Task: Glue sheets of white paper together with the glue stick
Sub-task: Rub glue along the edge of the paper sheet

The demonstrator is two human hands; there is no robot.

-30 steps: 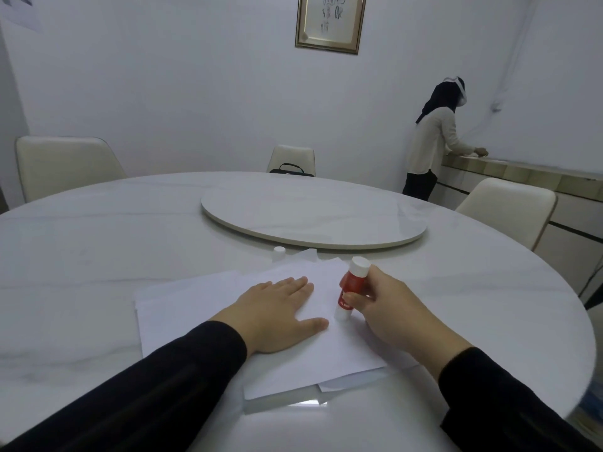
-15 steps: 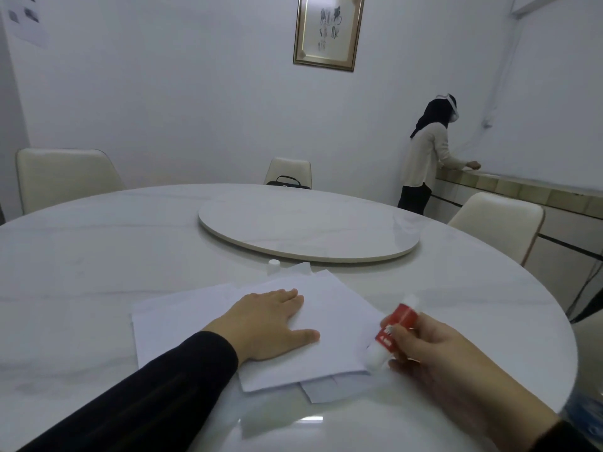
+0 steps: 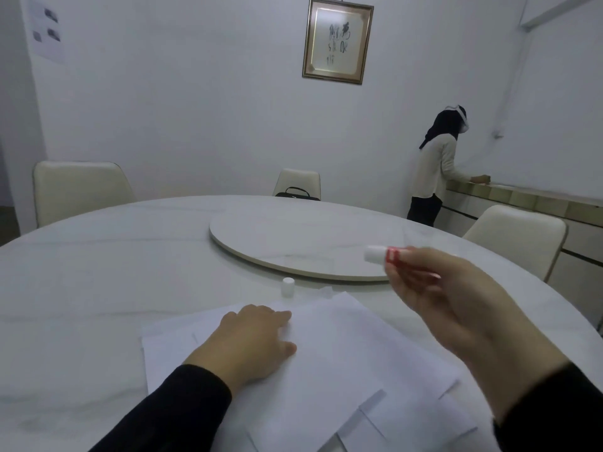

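The round marble table (image 3: 98,288) fills most of my view, its raised turntable (image 3: 293,243) at the centre, pale chairs (image 3: 78,190) around it. A person (image 3: 434,171) stands at the far counter. The sheets of white paper (image 3: 352,360) lie overlapped before me; my left hand (image 3: 251,340) rests on them, fingers relaxed. My right hand (image 3: 440,295), blurred, grips the glue stick (image 3: 388,256) above the table. Its white cap (image 3: 287,287) stands just beyond the paper.
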